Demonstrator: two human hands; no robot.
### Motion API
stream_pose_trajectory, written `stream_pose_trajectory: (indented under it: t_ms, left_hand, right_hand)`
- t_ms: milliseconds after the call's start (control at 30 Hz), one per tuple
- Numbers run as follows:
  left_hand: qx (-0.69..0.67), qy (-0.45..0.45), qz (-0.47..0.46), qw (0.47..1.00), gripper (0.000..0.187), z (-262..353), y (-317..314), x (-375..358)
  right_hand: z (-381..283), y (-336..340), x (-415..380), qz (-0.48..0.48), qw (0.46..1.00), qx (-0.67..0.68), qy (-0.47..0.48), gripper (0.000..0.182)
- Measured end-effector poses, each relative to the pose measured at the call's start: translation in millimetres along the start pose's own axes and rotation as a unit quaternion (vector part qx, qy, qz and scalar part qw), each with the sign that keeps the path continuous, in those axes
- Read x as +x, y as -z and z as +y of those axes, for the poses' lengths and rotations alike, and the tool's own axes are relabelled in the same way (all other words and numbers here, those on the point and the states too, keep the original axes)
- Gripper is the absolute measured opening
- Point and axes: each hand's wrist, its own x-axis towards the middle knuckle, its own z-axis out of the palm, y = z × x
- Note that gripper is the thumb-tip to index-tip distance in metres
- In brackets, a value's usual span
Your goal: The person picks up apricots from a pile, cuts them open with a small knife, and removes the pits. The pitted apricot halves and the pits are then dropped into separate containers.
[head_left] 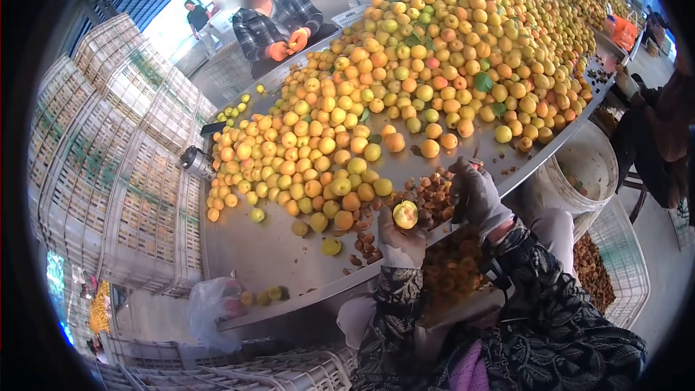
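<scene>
My left hand (402, 241), in a pale glove, is closed around an apricot (405, 214) with its cut, pale yellow inside turned up. To its right my gloved right hand (478, 197) is raised over the table edge, fingers curled. A small thing with a reddish part shows at its fingertips, too small to name. Brown apricot pits (430, 194) lie heaped on the metal table (264, 261) between and behind my hands. A large mound of whole apricots (441, 51) covers the table beyond them.
Below the table edge sits a container of opened apricots (452, 271). A white bucket (586, 166) and a crate of pits (594, 275) stand at right. Stacked plastic crates (119, 166) rise at left. A person in orange gloves (288, 45) works across the table.
</scene>
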Motion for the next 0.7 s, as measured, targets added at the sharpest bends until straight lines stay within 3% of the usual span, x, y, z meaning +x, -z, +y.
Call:
stream_pose_trajectory:
  t_ms: [67,200,300,367,400,467,500,533,567,600,667,700]
  left_hand:
    - [0.122,-0.138,-0.016,0.983,0.048,-3.7,0.9,3.1]
    - [0.101,-0.089,-0.059,0.989,0.042,-6.7,0.0,1.0]
    - [0.049,-0.002,-0.11,0.993,0.038,11.2,-23.0,-13.0]
    - [0.274,-0.055,-0.182,0.943,0.038,8.9,-16.3,-8.8]
    - [0.273,-0.055,-0.182,0.943,0.038,7.6,-15.0,-9.1]
    - [-0.007,0.096,-0.127,0.987,0.033,9.4,-16.0,-12.8]
    - [-0.009,0.095,-0.124,0.988,0.033,12.2,-16.4,-16.0]
    - [0.238,-0.018,-0.144,0.96,0.031,15.2,-18.9,-18.9]
    - [0.468,-0.128,-0.153,0.861,0.029,16.5,-19.7,-21.1]
    - [0.467,-0.128,-0.152,0.862,0.029,14.0,-16.1,-20.5]
    - [0.598,-0.246,-0.096,0.757,0.03,1.9,1.8,-14.7]
    - [0.597,-0.246,-0.094,0.758,0.03,-11.4,18.6,-5.9]
  right_hand:
    - [-4.0,0.3,-1.1,-0.061,0.998,0.016,-0.011,0.033]
    - [-10.7,-21.6,-0.6,-0.09,0.996,0.012,0.007,0.03]
    - [-13.3,-42.5,-2.6,-0.118,0.987,0.055,0.092,0.025]
    - [-12.8,-48.9,-4.2,-0.106,0.985,0.036,0.13,0.025]
    - [-12.9,-51.8,-5.3,-0.096,0.981,0.018,0.168,0.026]
    - [-12.5,-54.2,-9.4,-0.097,0.979,0.029,0.175,0.026]
    - [-8.5,-53.9,-12.2,-0.111,0.978,0.007,0.179,0.026]
    - [-6.3,-53.2,-14.4,-0.123,0.975,-0.014,0.185,0.026]
    - [-4.6,-53.1,-16.2,-0.123,0.975,-0.016,0.184,0.026]
    - [-3.2,-53.5,-17.7,-0.117,0.982,-0.016,0.151,0.025]
    - [-1.2,-54.9,-20.0,-0.104,0.991,-0.015,0.085,0.023]
    - [0.0,-53.1,-18.8,-0.106,0.991,-0.016,0.083,0.023]
